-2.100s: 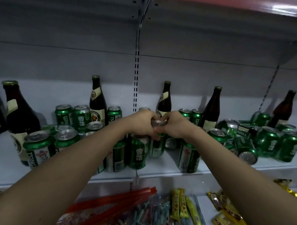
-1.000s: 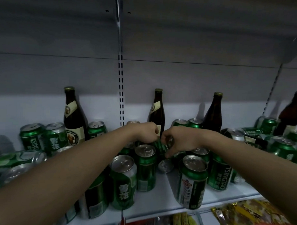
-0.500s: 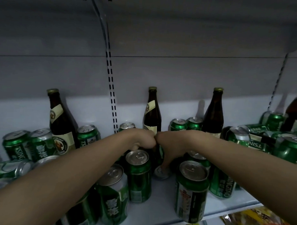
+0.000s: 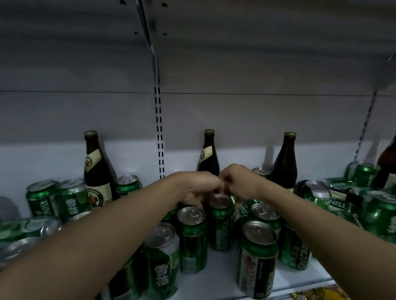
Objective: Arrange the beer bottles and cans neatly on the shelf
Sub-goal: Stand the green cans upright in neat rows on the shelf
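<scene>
Both hands, left [image 4: 196, 190] and right [image 4: 238, 185], curled fingers around the can [image 4: 220, 220]'s top; best set it upright, aligned on the shelf [image 4: 215, 278].

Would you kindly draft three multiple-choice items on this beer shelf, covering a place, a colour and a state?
1. Where do both hands meet?
A. above the middle cans
B. at the far left bottle
C. below the shelf

2. What colour are the cans?
A. red
B. green
C. blue

3. How does the can at the far left front lie?
A. upright
B. on its side
C. upside down

Answers: A, the left hand and right hand touch over the middle can; B, bodies are green; B, the left can lies flat on the shelf.
</scene>
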